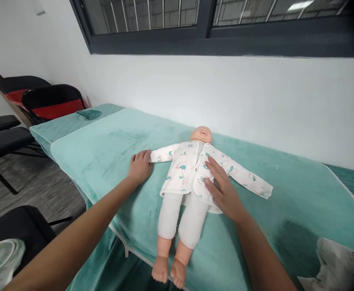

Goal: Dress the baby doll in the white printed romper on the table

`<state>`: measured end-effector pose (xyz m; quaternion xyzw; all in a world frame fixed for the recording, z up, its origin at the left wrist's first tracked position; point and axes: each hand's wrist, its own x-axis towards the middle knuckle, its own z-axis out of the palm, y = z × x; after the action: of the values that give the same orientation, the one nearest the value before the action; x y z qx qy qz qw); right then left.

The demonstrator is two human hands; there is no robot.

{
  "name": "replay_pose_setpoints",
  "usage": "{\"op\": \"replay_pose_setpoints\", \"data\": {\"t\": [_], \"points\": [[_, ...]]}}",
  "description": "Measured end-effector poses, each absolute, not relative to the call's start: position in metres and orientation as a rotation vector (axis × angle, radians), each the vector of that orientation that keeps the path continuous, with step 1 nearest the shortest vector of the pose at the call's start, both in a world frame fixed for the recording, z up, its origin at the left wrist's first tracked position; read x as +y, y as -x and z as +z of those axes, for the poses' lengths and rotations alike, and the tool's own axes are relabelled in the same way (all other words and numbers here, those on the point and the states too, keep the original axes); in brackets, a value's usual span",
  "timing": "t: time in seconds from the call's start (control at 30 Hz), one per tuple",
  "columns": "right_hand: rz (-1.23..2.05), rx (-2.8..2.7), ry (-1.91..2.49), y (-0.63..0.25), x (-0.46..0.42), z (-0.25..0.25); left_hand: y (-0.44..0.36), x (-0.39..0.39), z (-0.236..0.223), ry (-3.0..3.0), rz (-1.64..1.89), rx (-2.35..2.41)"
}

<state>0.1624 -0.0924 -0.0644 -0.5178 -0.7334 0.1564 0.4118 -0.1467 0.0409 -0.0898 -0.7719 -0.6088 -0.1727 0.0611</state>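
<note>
A baby doll point(203, 133) lies on its back on the covered bed, head toward the wall and bare feet near the front edge. It has on a white printed jacket point(181, 165), parted at the lower front, and white trousers point(192, 220). My left hand point(140, 166) is closed round the cuff of the sleeve on the left; the doll's hand there is hidden. Resting on the jacket's right front panel is my right hand point(224, 188), fingers stretched out and thumb apart. The right sleeve point(251, 180) lies spread out, with no doll hand showing at its cuff.
A green plush cover point(104, 161) spreads over the bed, against a white wall below a barred window point(146, 36). A crumpled white printed cloth point(334, 262) lies at the right front. Folding chairs point(54, 101) stand at left; a white item point(5, 258) sits on the nearest black seat.
</note>
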Motion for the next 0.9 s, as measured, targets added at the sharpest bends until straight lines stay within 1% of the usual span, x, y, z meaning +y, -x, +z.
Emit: {"op": "replay_pose_setpoints", "data": {"t": [0.1,0.17,0.43,0.63,0.8,0.9], "points": [[0.458,-1.801,1.271,-0.165,-0.091,-0.067,0.153,0.068,-0.085,2.374,-0.396,-1.884],[0.468,-1.755,1.249,-0.167,-0.091,-0.070,0.156,0.082,-0.083,2.396,-0.378,-1.900],[0.415,-1.634,1.271,-0.159,-0.091,-0.070,0.159,0.099,-0.089,2.307,-0.499,-1.974],[0.221,-1.424,1.581,-0.146,-0.053,-0.038,0.156,0.091,-0.093,2.239,-0.541,-1.982],[0.240,-1.479,2.048,-0.138,-0.011,-0.003,0.156,0.092,-0.094,2.197,-0.553,-2.022],[0.213,-1.549,2.163,-0.134,-0.001,0.007,0.158,0.093,-0.094,2.214,-0.563,-2.012]]}}
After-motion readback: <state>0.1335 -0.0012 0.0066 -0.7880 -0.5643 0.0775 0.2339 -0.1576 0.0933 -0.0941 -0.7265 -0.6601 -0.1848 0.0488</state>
